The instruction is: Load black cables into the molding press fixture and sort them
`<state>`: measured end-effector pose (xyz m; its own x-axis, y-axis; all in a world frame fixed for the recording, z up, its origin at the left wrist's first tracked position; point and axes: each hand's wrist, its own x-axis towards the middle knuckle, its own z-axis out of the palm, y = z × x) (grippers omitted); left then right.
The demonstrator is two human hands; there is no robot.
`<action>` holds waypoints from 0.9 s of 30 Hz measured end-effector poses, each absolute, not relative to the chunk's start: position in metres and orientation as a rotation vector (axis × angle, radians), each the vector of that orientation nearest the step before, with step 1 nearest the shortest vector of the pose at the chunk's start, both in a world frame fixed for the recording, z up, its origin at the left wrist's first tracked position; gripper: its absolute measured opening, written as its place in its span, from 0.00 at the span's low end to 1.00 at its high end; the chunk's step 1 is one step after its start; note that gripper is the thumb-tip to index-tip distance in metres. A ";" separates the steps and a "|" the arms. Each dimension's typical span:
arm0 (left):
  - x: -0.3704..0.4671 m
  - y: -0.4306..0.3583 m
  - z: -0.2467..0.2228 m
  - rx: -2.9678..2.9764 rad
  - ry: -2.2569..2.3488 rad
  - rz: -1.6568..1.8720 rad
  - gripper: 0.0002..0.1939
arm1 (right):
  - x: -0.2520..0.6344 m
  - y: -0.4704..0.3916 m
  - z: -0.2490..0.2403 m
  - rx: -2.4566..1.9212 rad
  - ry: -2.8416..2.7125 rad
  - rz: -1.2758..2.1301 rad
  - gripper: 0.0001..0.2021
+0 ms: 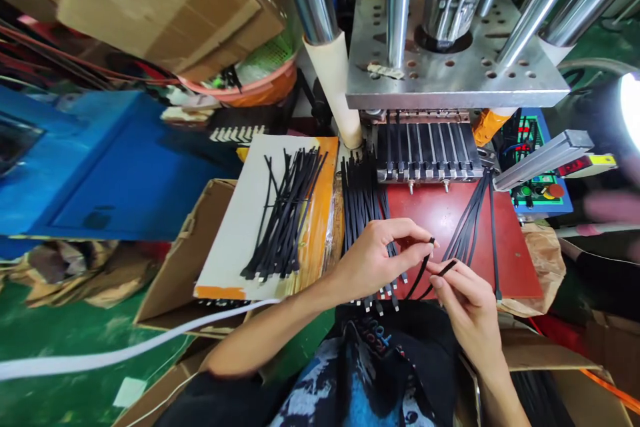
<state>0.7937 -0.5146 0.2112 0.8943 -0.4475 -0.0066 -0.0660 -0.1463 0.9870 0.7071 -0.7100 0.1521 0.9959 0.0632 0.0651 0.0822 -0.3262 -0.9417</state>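
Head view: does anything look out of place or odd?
Yes: a crumpled whitish scrap lies on the metal plate by a steel post, and a white square lies on the green floor, lower left. Both look like stray litter; I can't tell what they are.

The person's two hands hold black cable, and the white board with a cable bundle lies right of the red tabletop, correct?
Not quite: the head view shows the white board left of the red tabletop. The rest stands: left hand and right hand hold black cable, and the cable bundle lies on the board.
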 end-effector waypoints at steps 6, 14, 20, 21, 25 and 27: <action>0.794 -0.513 0.208 1.603 -0.388 -0.377 0.08 | 0.730 -0.709 0.171 -1.925 -0.237 -0.037 0.09; 0.813 -0.515 0.208 1.815 -0.485 -0.047 0.09 | 0.736 -0.691 0.154 -1.951 -0.175 0.022 0.16; 0.904 -0.511 0.176 2.028 -0.400 0.441 0.05 | 0.743 -0.710 0.153 -1.952 -0.383 0.532 0.20; 0.922 -0.512 0.168 2.099 -0.374 0.464 0.05 | 0.758 -0.718 0.162 -1.981 -0.406 0.524 0.21; 0.973 -0.516 0.148 2.309 -0.231 0.413 0.01 | 0.854 -0.734 0.195 -2.091 -0.386 0.186 0.25; 0.976 -0.514 0.145 2.306 -0.192 0.446 0.09 | 0.904 -0.732 0.199 -2.085 -0.382 0.087 0.26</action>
